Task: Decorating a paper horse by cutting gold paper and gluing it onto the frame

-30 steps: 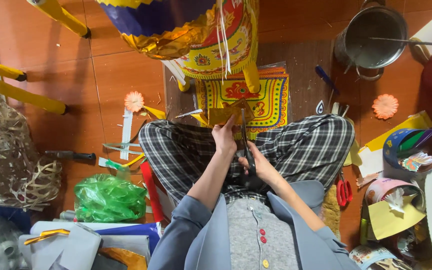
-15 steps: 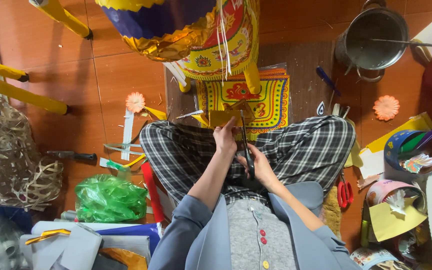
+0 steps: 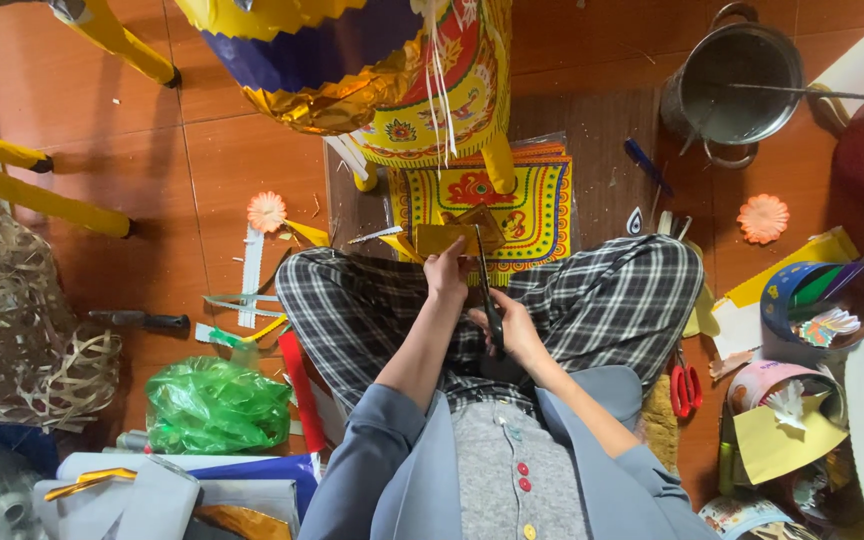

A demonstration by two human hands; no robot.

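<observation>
I sit cross-legged on the floor in checked trousers. My left hand pinches a small sheet of gold paper and holds it up over my knees. My right hand grips dark scissors whose blades point forward into the gold sheet's right edge. Just beyond the paper lies a stack of yellow and red patterned sheets on the floor.
A large yellow, blue and gold paper figure stands ahead. A metal pot sits at the far right. Red scissors lie by my right knee, a green plastic bag by my left. Paper flowers, paper strips and bowls of scraps lie around.
My right hand has drawn back toward my lap with the scissors, their blades now reaching forward into the gold paper. The left hand stays up with the sheet.
</observation>
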